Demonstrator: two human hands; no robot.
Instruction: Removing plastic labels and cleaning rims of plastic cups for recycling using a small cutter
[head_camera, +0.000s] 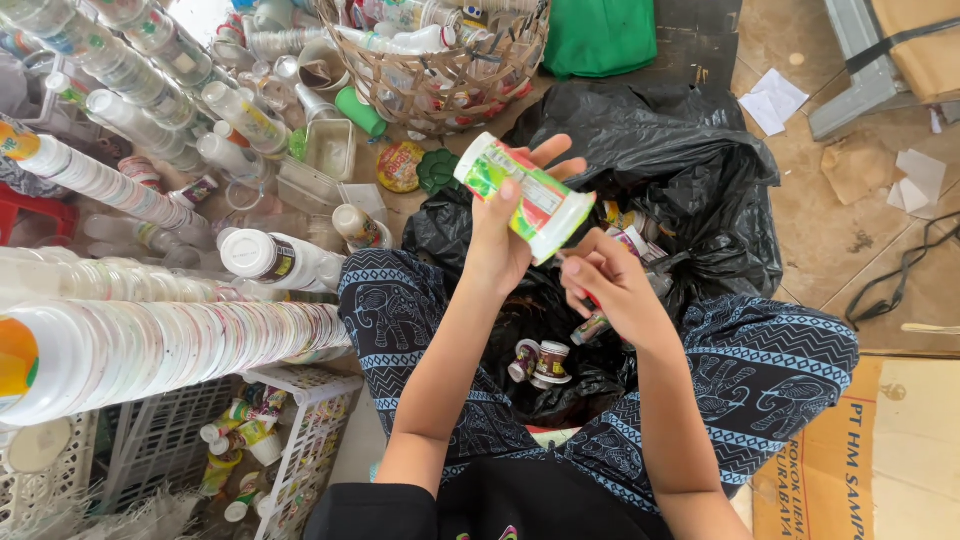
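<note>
My left hand (497, 232) holds up a white plastic cup (523, 196) with a green and red label, tilted with its base toward the upper left. My right hand (610, 287) is just below the cup's open end, fingers pinched at its rim; something small and red shows under the fingers. Both hands hover over an open black plastic bag (660, 150) between my knees, which wear blue patterned trousers (770, 370). Inside the bag lie several small used cups (540, 363).
Long stacks of nested white cups (150, 350) lie at the left over white plastic crates (300, 440). A woven basket (440, 85) of bottles stands at the top, with loose cups and trays around it. Cardboard (870, 450) lies at the lower right, paper scraps on the tiled floor.
</note>
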